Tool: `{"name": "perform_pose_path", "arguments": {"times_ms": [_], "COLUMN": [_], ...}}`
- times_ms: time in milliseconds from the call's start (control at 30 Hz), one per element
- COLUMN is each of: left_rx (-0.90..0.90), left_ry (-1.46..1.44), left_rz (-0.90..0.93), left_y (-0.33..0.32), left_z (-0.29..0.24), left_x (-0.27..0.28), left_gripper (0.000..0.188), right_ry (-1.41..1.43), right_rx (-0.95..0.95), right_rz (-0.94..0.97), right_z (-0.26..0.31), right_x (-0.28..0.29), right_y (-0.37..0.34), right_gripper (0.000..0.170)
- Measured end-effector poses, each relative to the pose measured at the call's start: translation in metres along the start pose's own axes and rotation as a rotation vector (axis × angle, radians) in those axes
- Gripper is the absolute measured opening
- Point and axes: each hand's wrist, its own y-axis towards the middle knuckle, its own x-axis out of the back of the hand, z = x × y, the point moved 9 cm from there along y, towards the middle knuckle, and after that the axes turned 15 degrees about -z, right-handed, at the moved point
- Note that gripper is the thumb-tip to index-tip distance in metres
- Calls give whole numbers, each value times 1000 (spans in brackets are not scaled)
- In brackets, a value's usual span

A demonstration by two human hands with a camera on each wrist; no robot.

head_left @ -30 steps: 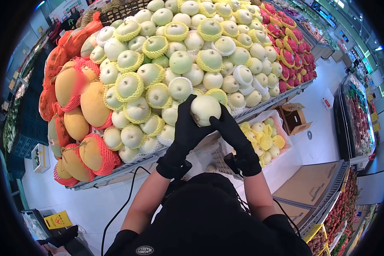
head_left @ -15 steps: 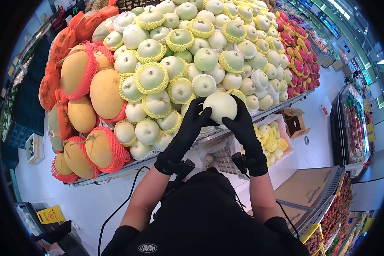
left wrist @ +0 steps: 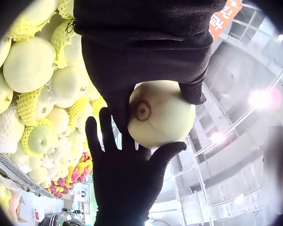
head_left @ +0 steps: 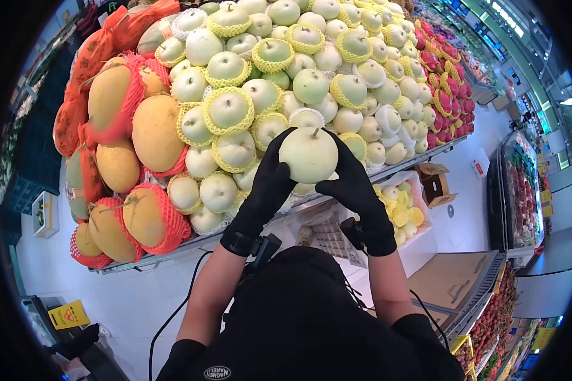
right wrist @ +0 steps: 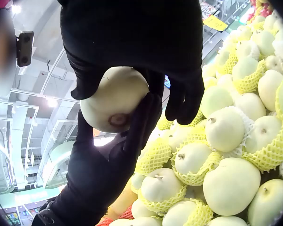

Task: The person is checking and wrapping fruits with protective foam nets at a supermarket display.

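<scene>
Bright white light is poured over the whole head view here, and the floor (head_left: 467,222) is washed to a pale sheen. The frame is closed in by a black round border, and the display case (head_left: 518,190) at the right is visibly bent by the lens. A reddish smear (head_left: 115,129) is laid across one yellow melon (head_left: 108,95). Over to the left wrist: strong glare is thrown by a ceiling lamp (left wrist: 260,99), haloed in pink, and detail in the dark hands (left wrist: 144,56) is swallowed. On the right wrist, the pale fruit (right wrist: 111,99) is softly shaded, and a blurred patch (right wrist: 2,52) is seen at the left edge.
</scene>
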Motion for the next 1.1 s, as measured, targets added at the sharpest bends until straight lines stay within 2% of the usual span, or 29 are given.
{"name": "perform_pose_path", "arguments": {"times_ms": [300,467,567,633,733,833,867,967,1100], "left_rx": [-122,-211,-127,-4,-91,-132,-95,-260,-377], "left_ry": [162,268,303,229,344,346,304,463,508], "left_rz": [-19,14,14,36,37,19,-25,-9,27], "left_y": [-3,-10,-9,-5,-5,-7,-8,-9,-12], "left_z": [-13,-32,-25,-13,-22,-24,-24,-27,-32], "left_x": [7,-2,0,-1,-4,-6,-4,-1,-7], "left_gripper": [79,79,80,83,87,92,96,97,98], "right_ry": [21,-104,-101,-150,-161,-189,-208,-255,-240], "right_rx": [-18,158,219,259,279,319,340,412,422], "right_rz": [-39,-66,-144,-212,-197,-183,-179,-177,-176], "right_z": [-9,8,11,17,9,4,4,9,8], "right_x": [-8,-5,2,2,-3,-5,-5,-6,-6], "right_y": [-1,-3,-3,-2,-1,-2,-3,-7,-9], "right_gripper": [100,98,96,96,95,91,89,86,87]}}
